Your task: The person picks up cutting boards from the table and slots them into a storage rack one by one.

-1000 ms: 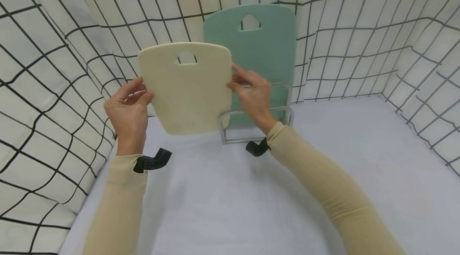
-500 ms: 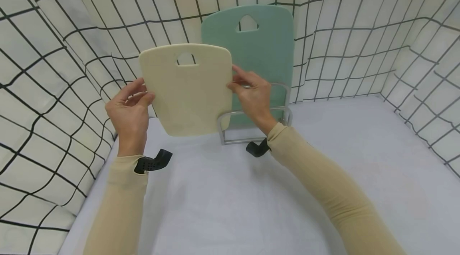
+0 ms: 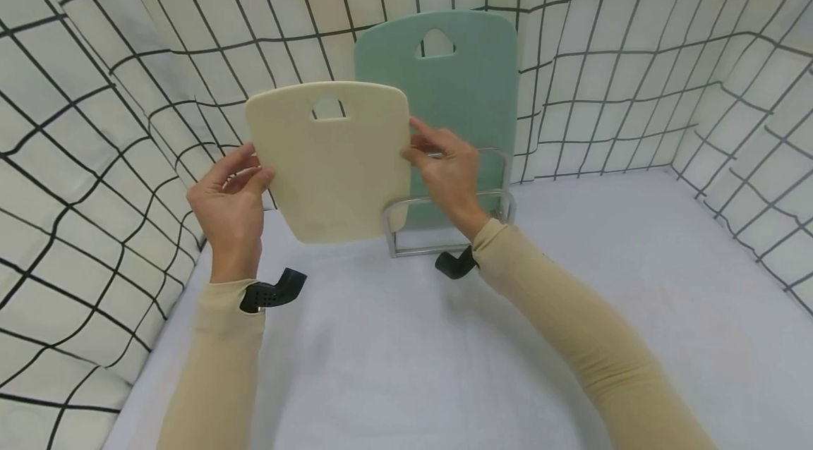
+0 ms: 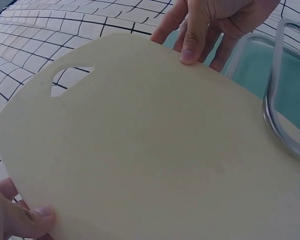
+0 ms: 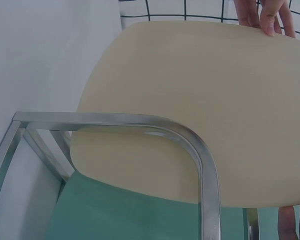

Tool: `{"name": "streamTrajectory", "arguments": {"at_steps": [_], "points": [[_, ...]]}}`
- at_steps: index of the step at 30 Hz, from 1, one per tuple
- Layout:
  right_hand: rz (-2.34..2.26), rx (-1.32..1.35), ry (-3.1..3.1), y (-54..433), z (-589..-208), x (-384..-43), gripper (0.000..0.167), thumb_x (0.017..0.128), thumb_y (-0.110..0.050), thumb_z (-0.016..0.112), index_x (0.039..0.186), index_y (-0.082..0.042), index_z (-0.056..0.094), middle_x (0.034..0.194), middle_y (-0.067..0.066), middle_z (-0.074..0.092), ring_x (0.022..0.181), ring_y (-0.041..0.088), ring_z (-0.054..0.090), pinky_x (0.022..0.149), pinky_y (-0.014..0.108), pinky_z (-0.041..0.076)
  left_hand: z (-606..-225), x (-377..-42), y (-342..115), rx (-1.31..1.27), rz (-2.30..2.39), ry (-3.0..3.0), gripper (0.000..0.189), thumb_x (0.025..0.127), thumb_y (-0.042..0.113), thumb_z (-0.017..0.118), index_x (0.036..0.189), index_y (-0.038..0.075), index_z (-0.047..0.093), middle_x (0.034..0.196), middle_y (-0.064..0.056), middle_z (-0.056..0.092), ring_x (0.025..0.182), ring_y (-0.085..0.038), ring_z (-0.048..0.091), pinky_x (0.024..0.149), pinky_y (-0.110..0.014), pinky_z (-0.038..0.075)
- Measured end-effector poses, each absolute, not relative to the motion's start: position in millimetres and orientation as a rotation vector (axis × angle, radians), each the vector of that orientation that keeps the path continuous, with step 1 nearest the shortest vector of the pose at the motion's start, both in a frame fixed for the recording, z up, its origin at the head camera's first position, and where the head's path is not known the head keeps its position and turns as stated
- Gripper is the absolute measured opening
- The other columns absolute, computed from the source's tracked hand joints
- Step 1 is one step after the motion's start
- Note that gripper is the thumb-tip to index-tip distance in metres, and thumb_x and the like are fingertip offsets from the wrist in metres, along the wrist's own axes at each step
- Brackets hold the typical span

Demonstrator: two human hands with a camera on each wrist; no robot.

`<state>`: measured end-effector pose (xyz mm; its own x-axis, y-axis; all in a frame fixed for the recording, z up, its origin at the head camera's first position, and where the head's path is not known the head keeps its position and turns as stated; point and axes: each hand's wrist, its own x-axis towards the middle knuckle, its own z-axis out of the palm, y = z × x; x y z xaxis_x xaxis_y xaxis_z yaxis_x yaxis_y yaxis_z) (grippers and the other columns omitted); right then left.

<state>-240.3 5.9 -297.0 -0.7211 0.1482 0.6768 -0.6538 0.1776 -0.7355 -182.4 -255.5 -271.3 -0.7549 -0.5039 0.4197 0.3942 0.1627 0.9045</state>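
A cream cutting board (image 3: 336,168) with a handle hole is held up between both hands. My left hand (image 3: 231,203) pinches its left edge, thumb on the near face. At the right edge my right hand (image 3: 447,171) pinches it the same way, as the left wrist view also shows. The board's lower right corner sits behind the front bar of a metal rack (image 5: 140,120); the rest juts out leftward. Behind it a larger green cutting board (image 3: 470,83) stands upright in the rack, its lower part partly hidden by my right hand.
The rack stands on a white-covered table (image 3: 381,351) near the back. Walls of white cloth with a dark grid (image 3: 635,69) close in the back, left and right sides. A black wrist mount (image 3: 273,291) sticks out from the left sleeve.
Little differs. The cream board and left hand appear slightly lower in view, while the rack and green board also shift slightly with the camera. Both hands keep their hold.
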Motion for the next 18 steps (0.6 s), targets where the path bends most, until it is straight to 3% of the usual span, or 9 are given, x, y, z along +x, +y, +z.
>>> {"name": "streamTrajectory", "arguments": {"at_steps": [18], "points": [[1.575, 0.497, -1.807, 8, -299, -241, 0.042, 0.080, 0.004, 0.084, 0.120, -0.003, 0.076, 0.092, 0.022, 0.077, 0.086, 0.035, 0.078, 0.081, 0.038, 0.066, -284, -180, -251, 0.086, -1.691, -1.672, 0.035, 0.083, -0.005, 0.081, 0.113, 0.012, 0.081, 0.094, 0.006, 0.073, 0.086, -0.011, 0.072, 0.080, -0.017, 0.059]]}}
